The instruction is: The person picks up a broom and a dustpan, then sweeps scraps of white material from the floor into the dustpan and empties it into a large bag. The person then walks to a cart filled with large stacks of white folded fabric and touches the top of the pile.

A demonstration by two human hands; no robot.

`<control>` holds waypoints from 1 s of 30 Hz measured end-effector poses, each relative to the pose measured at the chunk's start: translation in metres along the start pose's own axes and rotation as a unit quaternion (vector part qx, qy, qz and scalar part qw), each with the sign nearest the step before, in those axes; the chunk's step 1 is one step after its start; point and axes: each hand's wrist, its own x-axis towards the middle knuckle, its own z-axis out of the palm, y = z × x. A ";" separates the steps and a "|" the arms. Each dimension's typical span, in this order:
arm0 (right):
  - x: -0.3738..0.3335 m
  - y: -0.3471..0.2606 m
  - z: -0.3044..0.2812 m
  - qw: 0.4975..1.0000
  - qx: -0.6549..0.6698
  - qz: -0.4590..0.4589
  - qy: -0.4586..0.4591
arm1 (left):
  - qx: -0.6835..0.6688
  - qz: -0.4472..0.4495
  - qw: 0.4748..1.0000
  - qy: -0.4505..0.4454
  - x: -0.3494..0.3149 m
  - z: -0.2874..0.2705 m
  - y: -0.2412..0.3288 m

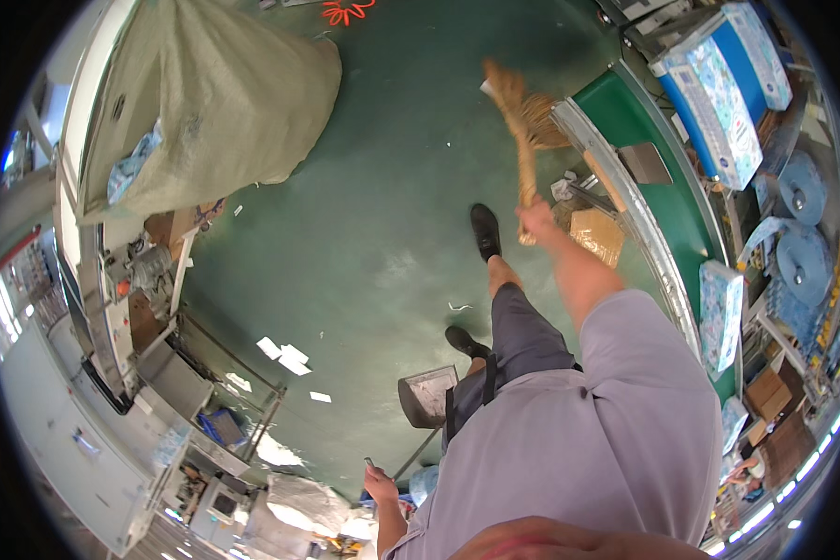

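My right hand (536, 218) is closed round the handle of a straw broom (526, 168), held out ahead of me on the right. Its bristles, smeared by motion, fan out beside the curved end of the green conveyor. Low on the left, my left hand (380, 484) grips the end of a long thin handle. That handle seems to run to a dustpan (425, 396) beside my leg, though part of it is hard to follow. Inside the pan lies some pale litter. A cardboard box (596, 237) and small scraps sit on the floor by my right forearm.
White paper pieces (292, 359) lie on the green floor at left. A large beige cloth cover (224, 103) hangs at far left. The green conveyor (681, 215) curves along my right, with blue-patterned packs (719, 112) beside it. A metal-framed rack (270, 420) stands lower left.
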 end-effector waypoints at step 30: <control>-0.442 0.223 0.316 0.938 0.021 0.252 -0.236 | -0.505 -0.275 0.806 0.139 -0.079 0.092 -0.544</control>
